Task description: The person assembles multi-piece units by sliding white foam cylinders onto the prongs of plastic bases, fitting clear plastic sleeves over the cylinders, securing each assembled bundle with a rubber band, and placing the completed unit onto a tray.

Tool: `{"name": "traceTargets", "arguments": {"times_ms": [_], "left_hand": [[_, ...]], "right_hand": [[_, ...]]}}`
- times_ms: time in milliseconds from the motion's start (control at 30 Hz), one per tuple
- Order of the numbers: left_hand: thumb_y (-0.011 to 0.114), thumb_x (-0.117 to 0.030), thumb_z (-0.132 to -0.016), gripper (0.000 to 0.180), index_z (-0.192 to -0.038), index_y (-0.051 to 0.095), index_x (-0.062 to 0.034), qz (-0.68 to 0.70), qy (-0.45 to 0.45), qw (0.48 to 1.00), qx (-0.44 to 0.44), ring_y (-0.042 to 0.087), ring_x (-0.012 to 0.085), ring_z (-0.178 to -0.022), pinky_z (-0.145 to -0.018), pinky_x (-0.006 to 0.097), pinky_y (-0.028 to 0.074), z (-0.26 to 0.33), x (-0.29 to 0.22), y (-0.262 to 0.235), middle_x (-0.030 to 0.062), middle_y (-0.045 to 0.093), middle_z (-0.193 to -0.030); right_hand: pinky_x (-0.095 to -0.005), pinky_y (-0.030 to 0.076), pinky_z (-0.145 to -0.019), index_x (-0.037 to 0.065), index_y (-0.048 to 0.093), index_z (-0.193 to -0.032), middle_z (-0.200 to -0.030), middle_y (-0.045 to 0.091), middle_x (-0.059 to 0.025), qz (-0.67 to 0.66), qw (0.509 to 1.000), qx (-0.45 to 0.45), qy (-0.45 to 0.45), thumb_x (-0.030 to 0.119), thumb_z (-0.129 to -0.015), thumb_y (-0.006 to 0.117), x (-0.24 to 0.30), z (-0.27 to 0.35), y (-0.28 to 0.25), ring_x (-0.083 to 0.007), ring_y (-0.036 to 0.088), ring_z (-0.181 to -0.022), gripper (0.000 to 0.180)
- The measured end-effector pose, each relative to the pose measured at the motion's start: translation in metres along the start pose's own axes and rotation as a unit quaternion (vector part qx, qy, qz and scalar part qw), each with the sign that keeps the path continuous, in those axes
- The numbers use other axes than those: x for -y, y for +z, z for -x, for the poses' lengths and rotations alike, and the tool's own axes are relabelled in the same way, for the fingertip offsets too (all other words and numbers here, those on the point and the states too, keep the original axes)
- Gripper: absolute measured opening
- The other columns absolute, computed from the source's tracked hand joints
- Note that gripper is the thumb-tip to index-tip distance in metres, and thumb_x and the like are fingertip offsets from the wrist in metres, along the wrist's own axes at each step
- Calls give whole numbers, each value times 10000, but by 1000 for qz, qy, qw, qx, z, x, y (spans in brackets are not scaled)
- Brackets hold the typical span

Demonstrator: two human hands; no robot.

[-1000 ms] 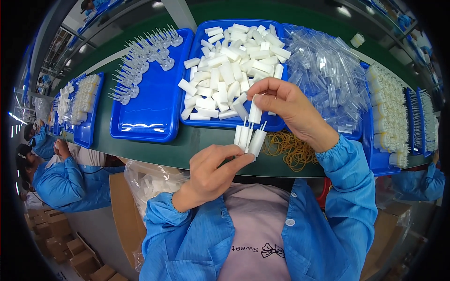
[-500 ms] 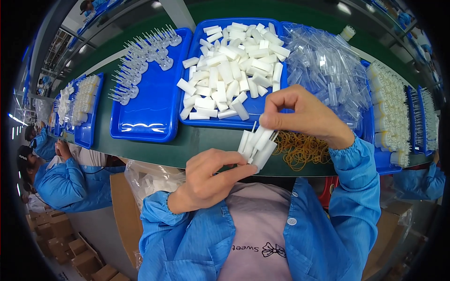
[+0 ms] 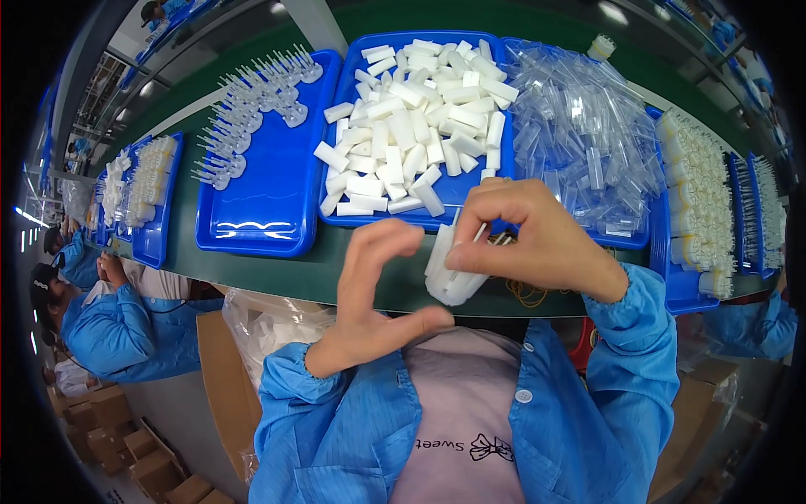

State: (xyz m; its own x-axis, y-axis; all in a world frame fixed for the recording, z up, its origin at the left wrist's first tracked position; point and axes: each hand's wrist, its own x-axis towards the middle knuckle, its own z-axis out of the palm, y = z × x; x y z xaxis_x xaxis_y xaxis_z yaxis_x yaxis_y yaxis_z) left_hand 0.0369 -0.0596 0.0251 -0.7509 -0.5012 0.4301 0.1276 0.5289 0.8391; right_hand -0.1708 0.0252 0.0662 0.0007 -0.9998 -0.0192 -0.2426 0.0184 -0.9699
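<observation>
My right hand (image 3: pixel 533 239) grips a bundle of white blocks with thin pins (image 3: pixel 453 283) between thumb and fingers, above the front edge of the table. Thin pins stick out beside the fingers. My left hand (image 3: pixel 365 294) is open just left of the bundle, thumb and fingers spread and slightly blurred, and holds nothing. Beyond the hands, a heap of white foam-like blocks (image 3: pixel 407 126) fills a blue tray (image 3: pixel 357 217). Yellowish rubber bands (image 3: pixel 527 296) lie on the table, mostly hidden beneath my right hand.
Left, a blue tray (image 3: pixel 252 210) carries clear bases with upright pins (image 3: pixel 239 126). Clear plastic sleeves (image 3: pixel 588 126) are heaped on the right, beside rows of banded white bundles (image 3: pixel 693 202). A plastic bag (image 3: pixel 269 323) hangs below the table edge. A co-worker (image 3: pixel 126 319) sits at left.
My left hand has let go of the white bundle and opened, drawing away leftward. My right hand has come down slightly and now holds the bundle alone, more of its fingers around it.
</observation>
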Motion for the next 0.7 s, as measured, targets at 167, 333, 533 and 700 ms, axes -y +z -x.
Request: {"name": "traceTargets", "arguments": {"times_ms": [167,333,533,700], "left_hand": [[847,-156,-658,832,-1341,393,-14,49,-66,996,36,540,184,-931,-804,316,465,1,8,11,108,537,-1081],[747,8,-731,650,-1307,446,-12,175,-165,971,-1,565,128,-886,-809,256,467,11,19,6,66,585,-985],[848,-288,-624,752,-1253,521,-37,-49,-2,991,122,540,351,-1091,-918,401,436,14,18,13,162,555,-1209],[866,-330,-581,1025,-1391,324,-15,-22,0,991,134,510,363,-1133,-972,429,389,16,28,26,174,514,-1273]], "right_hand": [[-321,373,-610,73,636,-776,-738,598,1,271,946,-35,-177,191,-704,765,4,4,19,-180,525,-632,189],[-330,431,-557,61,583,-771,-689,566,-66,146,969,-157,-121,186,-745,711,0,-9,-16,-227,562,-641,181],[-371,415,-726,70,648,-838,-835,590,-67,598,774,-208,-27,244,-735,734,-52,0,-60,-232,573,-844,220],[-407,390,-772,40,683,-859,-905,599,-106,640,742,-198,39,352,-688,755,-56,-1,-55,-274,563,-933,363]]}}
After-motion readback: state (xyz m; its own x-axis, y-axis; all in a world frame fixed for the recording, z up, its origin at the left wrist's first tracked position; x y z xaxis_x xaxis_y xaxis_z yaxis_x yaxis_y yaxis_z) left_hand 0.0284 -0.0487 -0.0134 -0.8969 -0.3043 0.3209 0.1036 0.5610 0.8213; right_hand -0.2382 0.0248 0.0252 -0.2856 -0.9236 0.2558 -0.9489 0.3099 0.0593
